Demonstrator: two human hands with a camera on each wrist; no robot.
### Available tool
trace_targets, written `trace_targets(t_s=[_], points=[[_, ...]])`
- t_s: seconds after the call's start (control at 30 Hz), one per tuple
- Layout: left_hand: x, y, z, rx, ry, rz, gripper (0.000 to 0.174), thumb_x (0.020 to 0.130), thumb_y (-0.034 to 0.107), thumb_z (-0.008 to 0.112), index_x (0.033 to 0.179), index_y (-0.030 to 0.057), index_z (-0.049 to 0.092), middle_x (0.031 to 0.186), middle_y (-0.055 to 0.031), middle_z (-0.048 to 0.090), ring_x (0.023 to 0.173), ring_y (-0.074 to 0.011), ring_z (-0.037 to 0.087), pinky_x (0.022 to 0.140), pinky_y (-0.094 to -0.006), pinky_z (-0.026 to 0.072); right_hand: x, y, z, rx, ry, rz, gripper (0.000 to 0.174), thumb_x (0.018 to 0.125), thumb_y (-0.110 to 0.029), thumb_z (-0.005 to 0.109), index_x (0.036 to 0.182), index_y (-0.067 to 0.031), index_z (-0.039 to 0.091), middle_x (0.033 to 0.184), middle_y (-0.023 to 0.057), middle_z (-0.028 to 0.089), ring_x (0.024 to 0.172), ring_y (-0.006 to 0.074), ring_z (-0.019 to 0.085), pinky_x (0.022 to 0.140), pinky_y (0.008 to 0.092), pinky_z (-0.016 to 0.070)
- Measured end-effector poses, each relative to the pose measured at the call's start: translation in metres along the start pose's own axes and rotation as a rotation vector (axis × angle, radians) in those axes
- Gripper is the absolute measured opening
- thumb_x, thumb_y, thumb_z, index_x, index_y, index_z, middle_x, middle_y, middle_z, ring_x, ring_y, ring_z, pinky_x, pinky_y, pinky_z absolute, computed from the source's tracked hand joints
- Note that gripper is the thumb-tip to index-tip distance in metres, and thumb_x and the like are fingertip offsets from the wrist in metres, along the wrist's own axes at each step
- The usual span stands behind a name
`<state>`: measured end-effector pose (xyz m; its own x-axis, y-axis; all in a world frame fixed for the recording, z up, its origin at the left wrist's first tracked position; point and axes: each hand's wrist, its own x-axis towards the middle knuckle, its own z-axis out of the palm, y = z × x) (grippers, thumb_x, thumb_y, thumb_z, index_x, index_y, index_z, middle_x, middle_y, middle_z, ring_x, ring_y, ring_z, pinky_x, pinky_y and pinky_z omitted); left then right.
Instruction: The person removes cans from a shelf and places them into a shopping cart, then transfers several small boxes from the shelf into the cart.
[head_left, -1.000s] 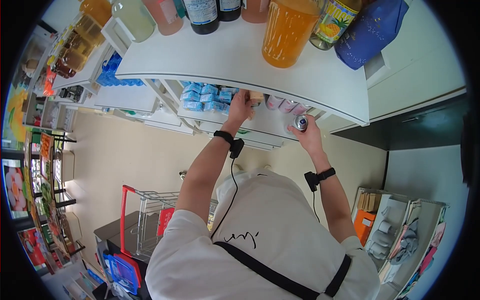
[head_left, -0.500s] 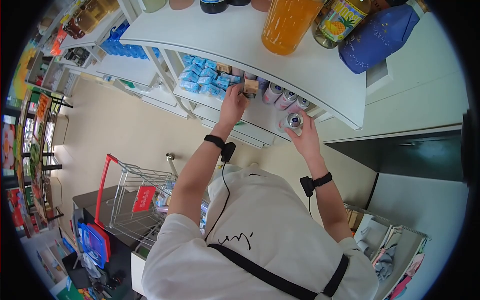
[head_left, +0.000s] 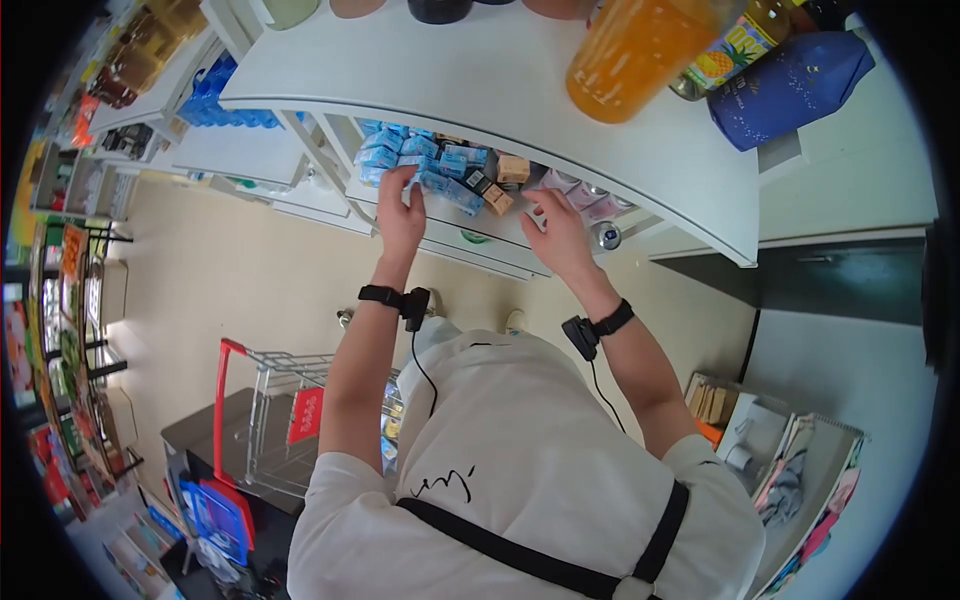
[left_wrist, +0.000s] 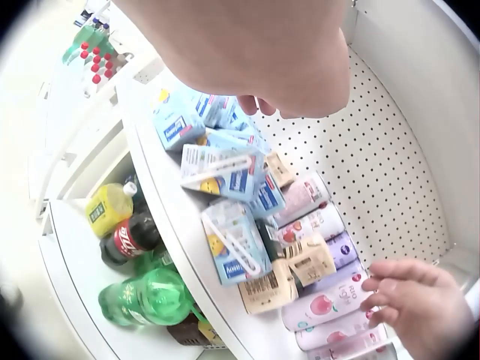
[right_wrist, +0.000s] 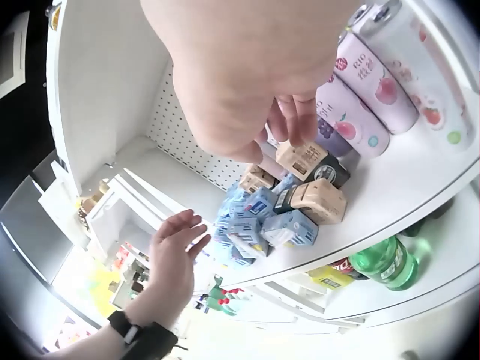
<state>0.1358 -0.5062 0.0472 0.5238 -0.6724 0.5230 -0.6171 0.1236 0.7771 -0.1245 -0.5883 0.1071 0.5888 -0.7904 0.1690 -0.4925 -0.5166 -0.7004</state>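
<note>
My left hand (head_left: 402, 215) hovers at the shelf's front edge beside a heap of light blue drink cartons (head_left: 380, 157), fingers loosely bent and holding nothing. My right hand (head_left: 560, 235) is further right, its fingers relaxed close over the beige-and-black cartons (right_wrist: 319, 199). Pink peach drink cans (right_wrist: 375, 86) lie in a row beside those cartons. A white can with strawberry print (right_wrist: 420, 82) is at the right end, near the front edge. In the left wrist view, blue cartons with straws (left_wrist: 234, 244) lie tumbled against the beige ones.
An orange drink container (head_left: 650, 60), a pineapple-label bottle (head_left: 735, 50) and a dark blue bag (head_left: 790, 90) stand on the shelf above. Below are a green bottle (left_wrist: 146, 296) and a cola bottle (left_wrist: 129, 238). A shopping cart (head_left: 270, 420) stands at the lower left.
My right hand has let go of the can at the right and moved left toward the cartons. My left hand has moved left, away from the beige cartons.
</note>
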Motion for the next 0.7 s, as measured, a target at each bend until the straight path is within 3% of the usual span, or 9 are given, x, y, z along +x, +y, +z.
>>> trace_targets(t_s=[0.2,0.33,0.53,0.7], points=[[0.047,-0.039,-0.052,-0.128,-0.082,-0.065,0.028,0.089,-0.008,0.058,0.113,0.0046,0.064,0.105,-0.0124,0.063,0.092,-0.0264,0.066,0.076,-0.0325,0.0552,0.011,0.035,0.077,-0.181,0.071,0.231,0.047,0.083,-0.015,0.075,0.126,-0.0050,0.060,0.117,0.0150,0.063,0.089,0.0267,0.068,0.082,0.0392,0.0564],[0.061,-0.056,-0.064,-0.159,-0.190,-0.080,0.025,0.092,-0.006,0.057,0.114,0.0051,0.064,0.107,-0.0088,0.064,0.097,-0.0211,0.066,0.080,-0.0307,0.0547,0.017,0.044,0.106,-0.173,0.115,0.380,0.050,0.082,-0.020,0.077,0.126,-0.0045,0.059,0.117,0.0155,0.064,0.091,0.0276,0.069,0.083,0.0392,0.0567],[0.069,-0.065,-0.063,-0.220,-0.269,-0.076,0.027,0.091,-0.007,0.056,0.114,0.0043,0.064,0.109,-0.0094,0.065,0.097,-0.0220,0.067,0.080,-0.0304,0.0545,0.019,0.053,0.114,-0.057,0.100,0.418,0.048,0.081,-0.022,0.077,0.123,-0.0040,0.059,0.118,0.0182,0.064,0.098,0.0315,0.069,0.084,0.0394,0.0564],[0.071,-0.079,-0.057,-0.222,-0.233,-0.040,0.027,0.090,-0.006,0.056,0.114,0.0044,0.065,0.109,-0.0105,0.065,0.099,-0.0241,0.066,0.081,-0.0318,0.0544,0.024,0.011,0.081,-0.110,0.101,0.473,0.043,0.082,-0.018,0.076,0.118,-0.0039,0.059,0.116,0.0208,0.064,0.102,0.0364,0.067,0.085,0.0420,0.0562]])
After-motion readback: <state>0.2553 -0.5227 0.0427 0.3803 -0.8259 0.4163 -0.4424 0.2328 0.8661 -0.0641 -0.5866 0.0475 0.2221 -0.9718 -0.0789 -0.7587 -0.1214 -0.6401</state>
